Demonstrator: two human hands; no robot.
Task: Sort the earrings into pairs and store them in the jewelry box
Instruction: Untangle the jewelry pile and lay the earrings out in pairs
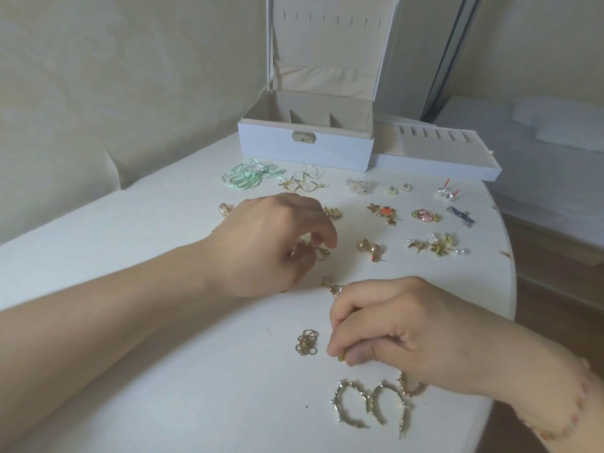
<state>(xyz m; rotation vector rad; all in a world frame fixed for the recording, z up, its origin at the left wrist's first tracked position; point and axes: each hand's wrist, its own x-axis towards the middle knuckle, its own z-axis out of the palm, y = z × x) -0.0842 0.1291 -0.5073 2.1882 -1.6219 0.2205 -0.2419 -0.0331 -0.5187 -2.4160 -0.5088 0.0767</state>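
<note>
Several earrings lie in small groups on the white round table (212, 371). My left hand (268, 243) hovers over the middle, its fingers curled round a small gold earring (318, 250). My right hand (389, 328) is nearer the front and pinches a small gold earring (341, 357) between thumb and fingers. A gold chain-link pair (307, 342) lies just left of it, and a gold hoop pair (369, 405) lies below. The white jewelry box (305, 147) stands open at the back, its compartments bare.
A removed tray (438, 152) with ring slots sits to the right of the box. Mint ribbon earrings (248, 174), gold twist earrings (302, 183) and colourful pairs fill the table's back right. The table edge curves away on the right; a wall lies to the left.
</note>
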